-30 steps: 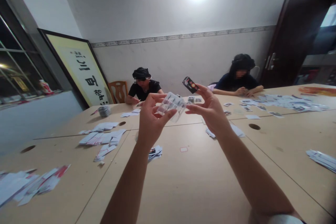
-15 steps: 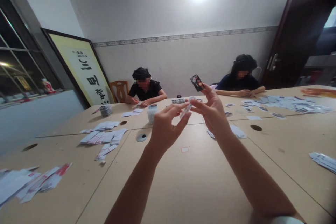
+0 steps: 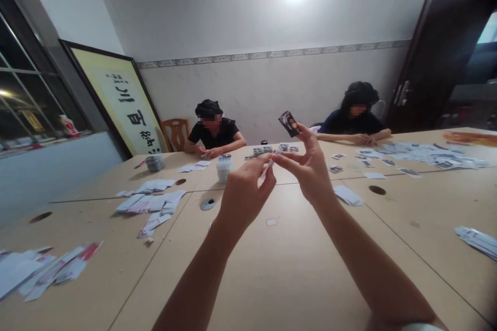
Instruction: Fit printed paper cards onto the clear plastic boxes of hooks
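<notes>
My left hand point(image 3: 248, 183) pinches a small clear, whitish plastic piece point(image 3: 271, 162), seen nearly edge-on, above the table. The thumb and fingers of my right hand point(image 3: 310, 165) touch the upper end of the same piece. Higher up, that right hand also grips a black printed card point(image 3: 289, 124) between its fingers, tilted and apart from the plastic. Just behind my left hand stands a stack of clear plastic cases point(image 3: 224, 169), with a dark picture on top. Small dark-faced pieces point(image 3: 263, 150) lie in a group beyond my fingers.
White paper slips point(image 3: 151, 201) lie in piles on the left of the table point(image 3: 295, 269). More slips and cards point(image 3: 427, 155) spread out at the right. Two people point(image 3: 213, 132) sit across, each with hands on the table. Round holes point(image 3: 377, 190) cut the tabletop.
The plastic piece has turned to a narrower, edge-on view between my hands, and my fingers have closed nearer together. Both hands and the black card have shifted slightly left.
</notes>
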`<state>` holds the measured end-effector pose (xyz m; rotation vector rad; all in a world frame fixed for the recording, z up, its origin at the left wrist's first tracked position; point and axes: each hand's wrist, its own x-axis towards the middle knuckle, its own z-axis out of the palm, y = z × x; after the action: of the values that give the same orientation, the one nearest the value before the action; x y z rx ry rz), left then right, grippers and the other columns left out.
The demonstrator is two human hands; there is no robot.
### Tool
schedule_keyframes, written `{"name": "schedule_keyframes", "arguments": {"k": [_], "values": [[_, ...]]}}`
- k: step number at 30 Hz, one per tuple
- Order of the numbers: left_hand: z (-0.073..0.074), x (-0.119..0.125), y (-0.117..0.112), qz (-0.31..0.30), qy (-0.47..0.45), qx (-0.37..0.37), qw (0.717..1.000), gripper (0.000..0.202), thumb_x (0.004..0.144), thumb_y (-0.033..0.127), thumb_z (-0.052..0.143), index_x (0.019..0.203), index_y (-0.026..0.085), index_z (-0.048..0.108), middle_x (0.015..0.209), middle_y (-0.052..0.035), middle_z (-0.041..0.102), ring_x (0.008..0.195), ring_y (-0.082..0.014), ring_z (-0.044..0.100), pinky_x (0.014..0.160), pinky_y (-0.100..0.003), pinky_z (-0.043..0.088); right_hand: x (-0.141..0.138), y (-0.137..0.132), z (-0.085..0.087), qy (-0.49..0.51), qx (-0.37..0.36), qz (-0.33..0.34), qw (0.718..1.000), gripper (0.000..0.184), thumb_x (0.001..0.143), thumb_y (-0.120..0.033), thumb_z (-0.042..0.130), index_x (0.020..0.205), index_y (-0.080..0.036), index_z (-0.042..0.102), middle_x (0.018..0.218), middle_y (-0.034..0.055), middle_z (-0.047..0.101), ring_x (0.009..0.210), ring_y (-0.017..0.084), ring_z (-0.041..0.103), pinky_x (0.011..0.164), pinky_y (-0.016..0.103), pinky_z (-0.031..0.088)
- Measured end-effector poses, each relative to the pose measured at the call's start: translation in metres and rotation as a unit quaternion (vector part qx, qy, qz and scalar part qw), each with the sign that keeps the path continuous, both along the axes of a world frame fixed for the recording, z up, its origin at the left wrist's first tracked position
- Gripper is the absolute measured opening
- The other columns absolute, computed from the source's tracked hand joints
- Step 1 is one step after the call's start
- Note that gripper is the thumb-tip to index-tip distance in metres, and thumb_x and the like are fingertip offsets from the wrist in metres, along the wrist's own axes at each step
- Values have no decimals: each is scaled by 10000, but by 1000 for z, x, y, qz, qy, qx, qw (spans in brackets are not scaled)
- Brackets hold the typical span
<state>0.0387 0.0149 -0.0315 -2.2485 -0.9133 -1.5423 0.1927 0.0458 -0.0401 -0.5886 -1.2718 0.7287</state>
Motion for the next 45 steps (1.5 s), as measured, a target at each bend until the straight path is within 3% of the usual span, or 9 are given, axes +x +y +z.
{"name": "schedule_keyframes", "arguments": {"k": [6, 10, 17, 20, 23, 26, 31, 37, 45], "values": [[2, -1, -3, -10, -11, -11, 1000, 255, 883, 126, 573, 1104, 126, 699, 1028, -82, 793, 789, -172, 770, 732, -289, 645, -2, -1, 1, 12, 3, -6, 1000, 952, 629, -392, 906, 1441, -345, 411, 1532, 102, 386, 1109, 321, 676, 927, 489, 621], [1, -1, -1, 48, 21, 39, 998, 290, 846, 82, 555, 1097, 138, 690, 998, -76, 797, 775, -177, 766, 721, -286, 631, -7, -5, 1, 20, 21, -11, 1000, 924, 629, -374, 906, 1423, -350, 433, 1524, 86, 402, 1208, 317, 610, 912, 439, 639], [-1, -1, 7, 122, 61, 132, 982, 261, 839, 74, 533, 1030, 87, 710, 880, -99, 797, 715, -211, 767, 559, -266, 572, -17, -8, 0, 53, 21, -8, 998, 855, 650, -383, 891, 1380, -347, 447, 1504, 79, 408, 1240, 309, 583, 917, 424, 641], [1, -3, 4, 104, 38, 101, 989, 242, 864, 109, 556, 1038, 110, 726, 902, -85, 803, 742, -203, 771, 642, -278, 603, -16, -4, -1, 68, 22, 12, 997, 850, 635, -335, 901, 1363, -353, 464, 1497, 68, 421, 1120, 270, 643, 911, 425, 632], [8, -7, -4, 47, -10, 6, 999, 210, 878, 179, 624, 1046, 148, 747, 955, -60, 805, 756, -180, 769, 708, -278, 626, -15, -3, 1, 86, 10, 70, 994, 797, 624, -300, 897, 1309, -361, 494, 1476, 38, 447, 921, 189, 680, 921, 429, 610], [16, -13, -13, -12, -38, -82, 996, 223, 885, 238, 672, 1077, 167, 758, 1014, -50, 799, 778, -157, 766, 686, -240, 630, -15, -4, 4, 110, -10, 142, 984, 720, 627, -275, 874, 1250, -357, 523, 1472, 9, 460, 865, 153, 666, 891, 408, 598], [25, -23, -19, -31, -63, -104, 992, 230, 916, 295, 663, 1089, 186, 766, 1053, -45, 790, 786, -129, 751, 669, -195, 617, -10, 4, 4, 112, -28, 231, 966, 638, 655, -220, 827, 1224, -361, 577, 1441, -16, 514, 955, 174, 654, 915, 394, 567], [30, -40, -21, -9, -144, -131, 981, 252, 918, 373, 662, 1081, 211, 768, 870, -27, 790, 693, -135, 748, 622, -200, 607, -5, 16, 0, 89, -15, 337, 937, 596, 699, -248, 736, 1268, -330, 579, 1517, 21, 466, 1164, 282, 650, 1093, 532, 457], [32, -49, -20, -48, -208, -151, 965, 236, 931, 374, 651, 1059, 204, 754, 794, -26, 771, 650, -152, 746, 602, -237, 638, -2, 17, -4, 72, -2, 381, 922, 675, 704, -294, 694, 1353, -347, 518, 1634, 1, 335, 1319, 330, 567, 1116, 606, 420]]}}
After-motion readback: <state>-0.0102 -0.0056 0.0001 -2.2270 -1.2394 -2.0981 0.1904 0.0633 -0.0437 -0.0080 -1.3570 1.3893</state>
